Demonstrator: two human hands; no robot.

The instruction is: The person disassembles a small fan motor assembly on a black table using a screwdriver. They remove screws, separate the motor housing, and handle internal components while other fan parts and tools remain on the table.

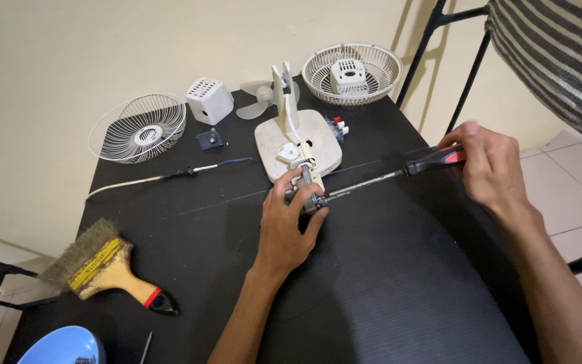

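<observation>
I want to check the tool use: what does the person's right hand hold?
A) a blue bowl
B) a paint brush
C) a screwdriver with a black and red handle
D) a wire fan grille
C: the right hand grips the screwdriver by its black and red handle, its tip at the motor part under the left hand.

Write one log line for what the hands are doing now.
left hand: grips fan motor | right hand: holds screwdriver, tip at motor | nearby: fan base
</observation>
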